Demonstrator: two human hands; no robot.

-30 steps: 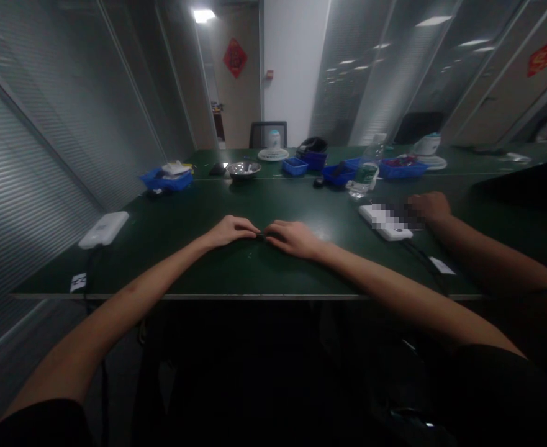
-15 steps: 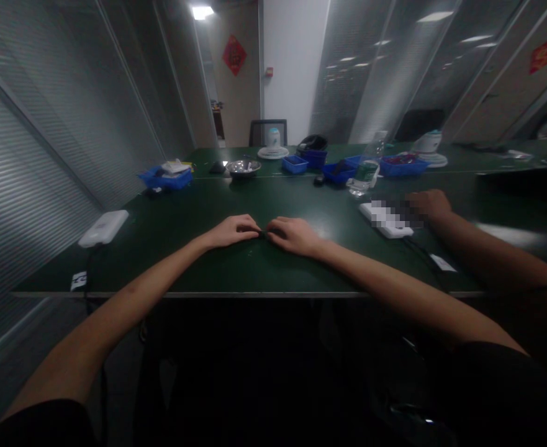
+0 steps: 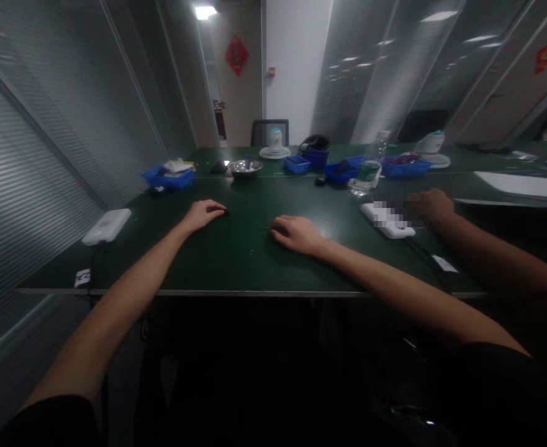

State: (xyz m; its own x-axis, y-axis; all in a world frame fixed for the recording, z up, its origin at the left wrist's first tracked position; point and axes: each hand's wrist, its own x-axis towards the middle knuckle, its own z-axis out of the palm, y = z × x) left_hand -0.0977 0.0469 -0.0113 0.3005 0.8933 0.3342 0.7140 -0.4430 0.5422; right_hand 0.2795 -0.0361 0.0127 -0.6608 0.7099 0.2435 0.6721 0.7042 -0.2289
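Observation:
My left hand (image 3: 204, 215) is above the green table (image 3: 236, 267), left of the middle, its fingers pinched on a small black piece (image 3: 226, 212) that looks like a cap. Only the end of that piece shows past the fingertips. My right hand (image 3: 298, 234) rests closed on the table near the centre. A thin dark tip sticks out to the left from its fingers; the rest is hidden in the hand, so I cannot make out what it is. The two hands are apart, with bare table between them.
A metal bowl (image 3: 245, 168), blue trays (image 3: 296, 164) and a water bottle (image 3: 369, 174) stand farther back. White power strips (image 3: 107, 226) lie left and right. Another person's hand (image 3: 434, 205) is beside the right strip (image 3: 387, 220). A blue basket (image 3: 168, 179) sits back left.
My hands were together at the centre. The left has moved left and away from me with the small black piece; the right has stayed. A white sheet now shows at the far right.

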